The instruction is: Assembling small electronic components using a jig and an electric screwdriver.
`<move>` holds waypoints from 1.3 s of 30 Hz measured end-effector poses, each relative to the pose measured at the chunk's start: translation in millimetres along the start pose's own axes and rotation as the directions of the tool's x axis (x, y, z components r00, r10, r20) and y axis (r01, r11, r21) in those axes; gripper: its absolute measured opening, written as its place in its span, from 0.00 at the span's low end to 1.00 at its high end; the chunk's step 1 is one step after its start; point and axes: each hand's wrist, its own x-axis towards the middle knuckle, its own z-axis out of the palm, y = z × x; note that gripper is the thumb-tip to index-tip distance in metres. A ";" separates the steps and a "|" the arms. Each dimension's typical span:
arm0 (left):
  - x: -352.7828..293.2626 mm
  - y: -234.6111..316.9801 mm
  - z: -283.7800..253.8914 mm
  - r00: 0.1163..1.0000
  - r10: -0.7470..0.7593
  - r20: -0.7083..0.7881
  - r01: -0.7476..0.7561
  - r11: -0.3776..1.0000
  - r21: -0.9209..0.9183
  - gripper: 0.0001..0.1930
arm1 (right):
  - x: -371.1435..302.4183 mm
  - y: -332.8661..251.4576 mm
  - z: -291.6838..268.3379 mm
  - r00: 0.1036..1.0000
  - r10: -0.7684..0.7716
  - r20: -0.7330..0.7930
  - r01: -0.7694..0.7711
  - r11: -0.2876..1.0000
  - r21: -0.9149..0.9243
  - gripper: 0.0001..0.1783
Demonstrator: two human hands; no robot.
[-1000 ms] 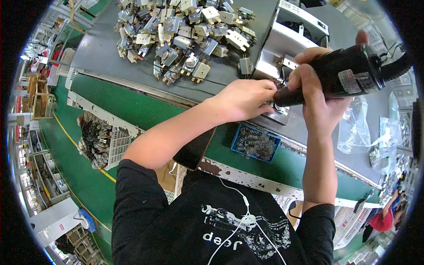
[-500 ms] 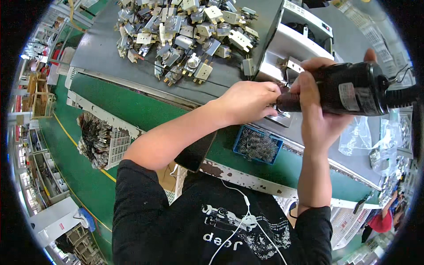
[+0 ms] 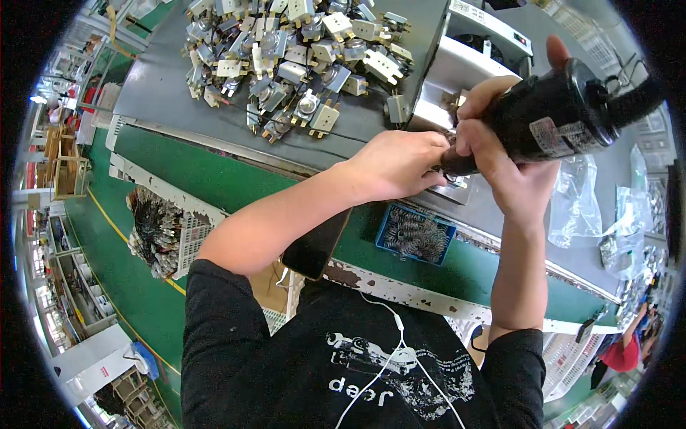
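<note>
My right hand point(image 3: 518, 168) is wrapped round a black electric screwdriver point(image 3: 572, 107), its thick rear end raised to the right and its narrow front end pointing down-left. At that front end my left hand point(image 3: 401, 163) is closed, fingertips pressed together. Whatever the left fingers hold is hidden behind them and the tool's nose. Both hands meet over a small metal part point(image 3: 457, 184) at the front of a silver metal machine housing point(image 3: 468, 61). Left of it, a small grey block-shaped component point(image 3: 396, 109) lies on the dark bench.
A heap of grey and cream thermostat-like parts point(image 3: 286, 64) covers the bench's far middle. A blue tray of metal springs point(image 3: 416, 234) sits at the near edge. Beside my left forearm lies a dark phone point(image 3: 314, 247). Clear plastic bags point(image 3: 575, 204) rest at right.
The screwdriver's rear end has swung up and slightly left with my right hand, so the tool is tilted more steeply. My left hand has stayed almost in place.
</note>
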 end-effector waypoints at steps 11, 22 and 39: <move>-6.2 4.2 5.0 0.978 0.099 -0.184 -0.101 0.995 0.001 0.14 | -7.7 -19.1 -12.2 0.953 0.061 -0.297 -0.098 0.989 -0.111 0.43; -38.4 -1.4 -15.7 0.996 0.047 -0.079 -0.044 0.998 0.034 0.17 | -67.3 9.5 -38.1 0.927 -0.369 -0.075 0.203 0.656 -0.727 0.19; -38.2 2.2 -11.4 1.000 0.021 0.014 -0.022 1.000 0.019 0.15 | -81.8 10.6 -35.9 0.962 0.152 -0.225 -0.250 0.821 -0.513 0.10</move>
